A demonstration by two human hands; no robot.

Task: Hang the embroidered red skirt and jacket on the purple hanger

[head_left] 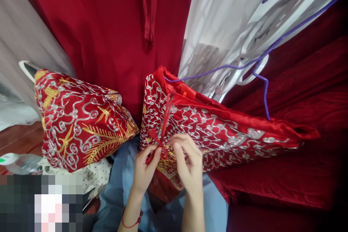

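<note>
A red garment (pixel 217 130) with silver and gold embroidery hangs in front of me on a thin purple hanger (pixel 268 92). Narrow red ties (pixel 166 119) run down from its satin top edge and end in a looped, knotted part (pixel 157 138). My left hand (pixel 146 165) is closed on the red tie just below the loops, thumb against forefinger. Close by on the right, my right hand (pixel 189 159) has thumb and forefinger bent together beside the knot. Whatever sits between those fingertips is too small to make out.
Another red embroidered piece (pixel 81 119) stands to the left. Behind hang a plain red cloth (pixel 114 25) and pale curtains (pixel 214 18). White hangers (pixel 251 52) are at upper right, dark red fabric (pixel 299 174) below them. A clear bottle (pixel 23 163) lies at lower left.
</note>
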